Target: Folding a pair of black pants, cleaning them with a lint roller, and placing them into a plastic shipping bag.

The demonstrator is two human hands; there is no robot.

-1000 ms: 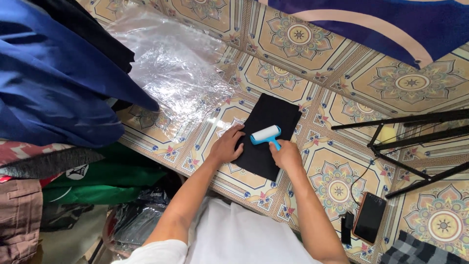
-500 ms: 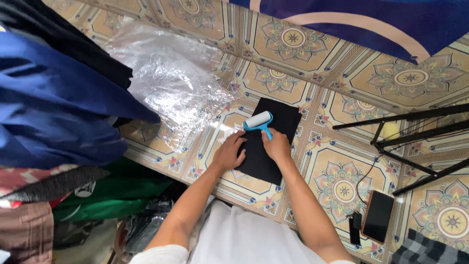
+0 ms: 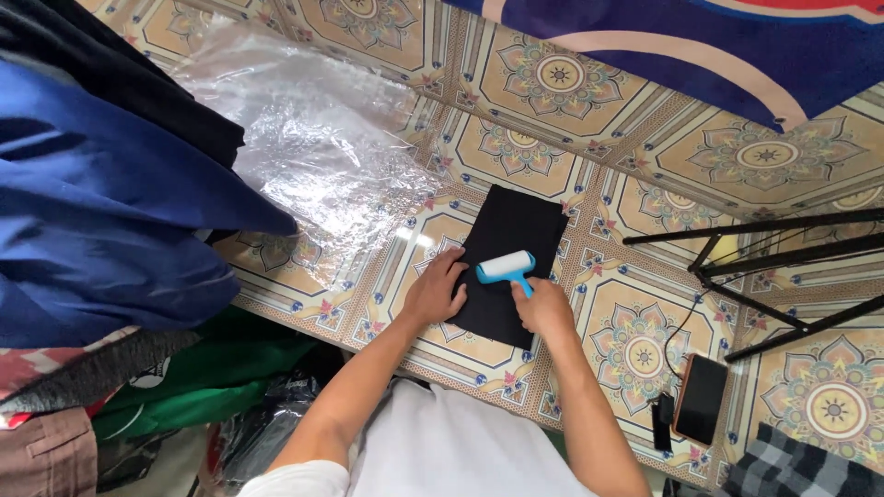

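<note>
While the right hand (image 3: 543,306) is closed around the blue handle of the lint roller (image 3: 505,267), the roller head rests on the black cloth (image 3: 502,235) just ahead of the knuckles. Beside it, the left hand (image 3: 436,290) lies flat and open, pinning the cloth's left edge to the patterned table (image 3: 635,350).

I see a black rectangular cloth piece (image 3: 505,258) lying flat on the patterned bench (image 3: 635,350), its long side running slantwise away from me. On its middle rests a lint roller (image 3: 507,267) with a white drum and a blue frame, its blue handle angled back toward the near right.
</note>
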